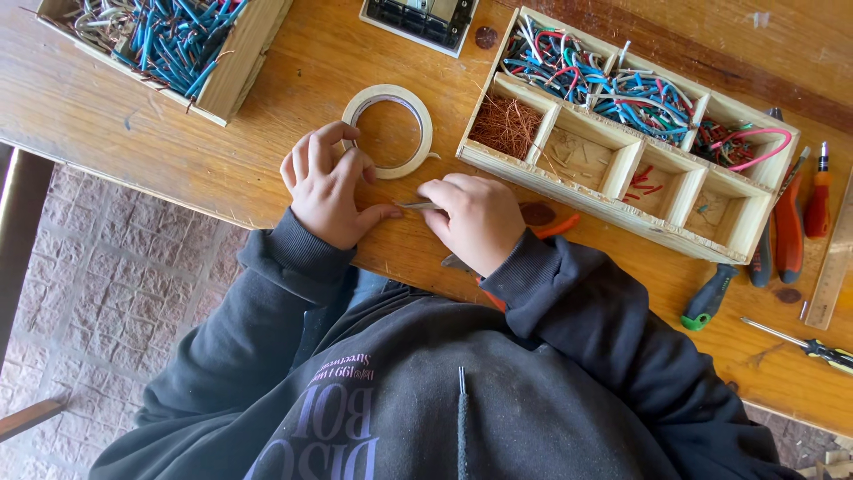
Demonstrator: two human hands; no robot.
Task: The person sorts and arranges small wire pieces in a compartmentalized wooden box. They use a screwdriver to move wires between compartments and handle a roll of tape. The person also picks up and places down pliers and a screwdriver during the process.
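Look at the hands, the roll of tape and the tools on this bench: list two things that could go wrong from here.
1. The left hand and right hand pinch a small strip close together; it could slip or tear.
2. The right forearm lies over a tool with orange handles at the table edge; a nudge might knock it off.
3. The tape roll touches the left fingers and could roll away.
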